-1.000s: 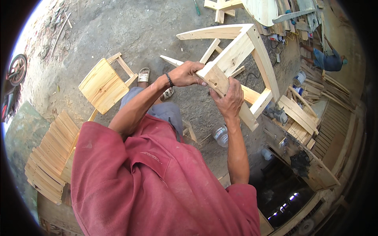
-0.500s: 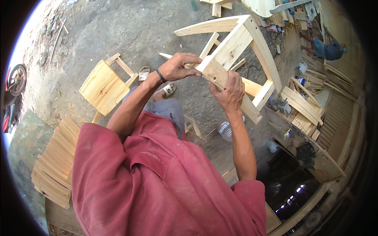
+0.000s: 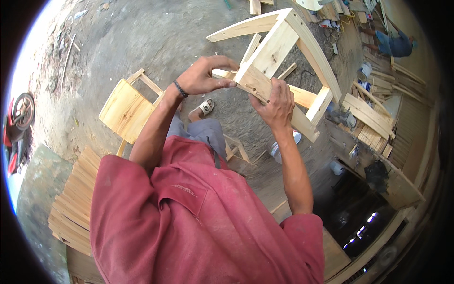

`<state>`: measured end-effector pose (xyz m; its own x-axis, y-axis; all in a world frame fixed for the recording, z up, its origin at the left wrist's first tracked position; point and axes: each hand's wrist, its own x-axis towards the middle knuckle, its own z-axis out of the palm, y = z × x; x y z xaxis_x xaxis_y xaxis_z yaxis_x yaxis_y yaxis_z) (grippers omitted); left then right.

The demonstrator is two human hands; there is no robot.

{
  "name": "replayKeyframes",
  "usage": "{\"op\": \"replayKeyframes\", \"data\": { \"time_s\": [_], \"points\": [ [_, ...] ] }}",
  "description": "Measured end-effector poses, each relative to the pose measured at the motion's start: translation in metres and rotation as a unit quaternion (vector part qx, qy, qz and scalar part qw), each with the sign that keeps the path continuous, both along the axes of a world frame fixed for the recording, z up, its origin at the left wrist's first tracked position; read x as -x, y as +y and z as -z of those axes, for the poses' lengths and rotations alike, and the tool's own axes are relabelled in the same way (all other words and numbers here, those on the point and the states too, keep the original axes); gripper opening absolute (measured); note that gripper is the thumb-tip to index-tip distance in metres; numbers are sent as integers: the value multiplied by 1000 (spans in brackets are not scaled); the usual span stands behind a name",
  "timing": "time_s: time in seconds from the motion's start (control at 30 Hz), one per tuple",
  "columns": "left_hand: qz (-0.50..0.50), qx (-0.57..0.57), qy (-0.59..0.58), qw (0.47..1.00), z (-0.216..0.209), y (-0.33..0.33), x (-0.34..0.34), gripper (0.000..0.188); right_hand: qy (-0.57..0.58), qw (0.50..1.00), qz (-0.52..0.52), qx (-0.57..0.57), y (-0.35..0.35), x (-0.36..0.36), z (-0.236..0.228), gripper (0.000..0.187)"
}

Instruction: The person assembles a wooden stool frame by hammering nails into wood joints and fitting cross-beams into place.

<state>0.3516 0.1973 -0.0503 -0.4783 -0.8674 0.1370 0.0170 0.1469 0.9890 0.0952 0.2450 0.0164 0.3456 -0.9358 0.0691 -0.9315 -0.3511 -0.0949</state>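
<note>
Held up before me is a pale wooden chair frame (image 3: 274, 49) with long curved legs and a few dark holes in its near board. At the board's left corner, my left hand (image 3: 205, 75), with a dark beaded bracelet on its wrist, is closed with thumb below and fingers over the top. My right hand (image 3: 276, 105) wraps round the same board farther right, near the holes. The frame is tilted, its curved legs spreading away from me.
A wooden stool or chair (image 3: 126, 111) with a light seat stands on the concrete floor at left, near slatted wood pieces (image 3: 73, 203). A motorcycle (image 3: 20, 113) is at the far left. Stacked planks (image 3: 371, 120), a large clear bottle (image 3: 276, 152) and another person (image 3: 395, 45) are at right.
The chair frame's far end has shifted slightly up in view, both hands keeping their grip. One of my two sandalled feet has gone out of sight, and the surroundings have shifted slightly.
</note>
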Motion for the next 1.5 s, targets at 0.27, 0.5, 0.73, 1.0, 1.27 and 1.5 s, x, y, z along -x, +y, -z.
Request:
{"op": "replayKeyframes", "data": {
  "time_s": [0.27,0.5,0.73,1.0,1.27,1.5],
  "points": [
    [-135,-140,-188,963,-60,-48,73,83,-24,999,24,-33,0,-1,-7,65],
    [-132,-113,-236,956,-36,-45,95,78,-35,999,34,-9,10,3,4,68],
    [-120,-47,-273,953,-32,-35,95,65,10,999,28,-31,28,12,17,75],
    [-113,-24,-339,934,-19,-28,108,60,2,976,72,206,69,19,41,72],
    [26,238,-336,911,31,-94,19,51,-391,783,424,230,338,46,127,46],
    [34,334,-375,864,27,-56,57,45,-227,241,903,-273,687,21,400,106]
  ]
}}
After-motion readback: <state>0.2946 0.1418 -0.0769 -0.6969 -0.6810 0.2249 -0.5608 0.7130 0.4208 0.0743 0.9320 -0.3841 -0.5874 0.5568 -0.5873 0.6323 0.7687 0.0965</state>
